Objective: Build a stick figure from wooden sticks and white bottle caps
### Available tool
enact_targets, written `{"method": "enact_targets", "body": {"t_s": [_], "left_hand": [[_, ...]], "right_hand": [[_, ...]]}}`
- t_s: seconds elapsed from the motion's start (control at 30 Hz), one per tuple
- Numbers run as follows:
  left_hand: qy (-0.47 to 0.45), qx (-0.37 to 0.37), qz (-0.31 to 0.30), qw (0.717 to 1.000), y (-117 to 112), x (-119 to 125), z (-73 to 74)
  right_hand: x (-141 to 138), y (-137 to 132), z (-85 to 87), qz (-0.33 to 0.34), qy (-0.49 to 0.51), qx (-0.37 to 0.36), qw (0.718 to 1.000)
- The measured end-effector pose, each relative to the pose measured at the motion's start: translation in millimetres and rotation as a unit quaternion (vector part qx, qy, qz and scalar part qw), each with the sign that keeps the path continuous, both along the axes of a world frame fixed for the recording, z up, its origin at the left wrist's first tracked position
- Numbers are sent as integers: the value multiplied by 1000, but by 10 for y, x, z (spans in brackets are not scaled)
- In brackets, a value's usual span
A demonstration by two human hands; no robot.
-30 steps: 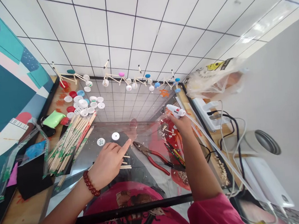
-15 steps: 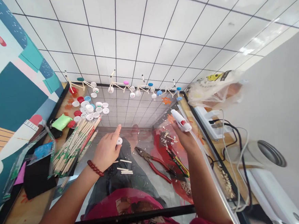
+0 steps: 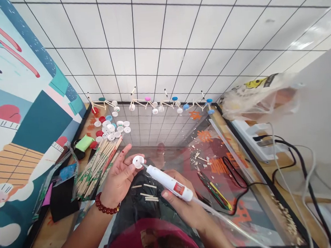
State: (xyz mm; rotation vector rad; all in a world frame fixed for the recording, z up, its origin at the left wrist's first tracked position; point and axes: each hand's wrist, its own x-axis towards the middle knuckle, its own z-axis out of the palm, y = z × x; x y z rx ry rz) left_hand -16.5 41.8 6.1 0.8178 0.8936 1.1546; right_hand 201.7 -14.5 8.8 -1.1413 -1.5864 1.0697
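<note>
My left hand (image 3: 118,176) is palm up and pinches a white plastic bottle cap (image 3: 138,161) at the fingertips. My right hand (image 3: 179,202) grips a white hot glue gun (image 3: 168,182), with its nozzle at the cap's edge. A clear glue stick (image 3: 226,223) trails from the gun's rear. Several short wooden stick pieces (image 3: 144,191) lie on the glass tabletop (image 3: 167,154) below my hands. A red bead bracelet (image 3: 106,207) circles my left wrist.
A bundle of wooden sticks (image 3: 97,170) lies left of my left hand, beyond it a pile of coloured bottle caps (image 3: 109,128). Stick-and-cap figures (image 3: 152,104) stand along the far edge. Right of the table are a plastic bag (image 3: 260,98), a power strip (image 3: 254,144) and black cables.
My left hand has lifted a white cap off the glass and turned palm up. The glue gun has swung across to the cap. The red pliers no longer show.
</note>
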Motion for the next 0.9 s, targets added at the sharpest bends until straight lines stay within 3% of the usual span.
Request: {"method": "enact_targets", "body": {"t_s": [0.3,0.9], "left_hand": [[-137,-76,-5,988,-25,114,119],[-125,-111,-9,986,-36,115,96]], "right_hand": [[-2,-9,-14,16,-2,-23,1000],[-21,9,-3,16,-14,-33,999]]}}
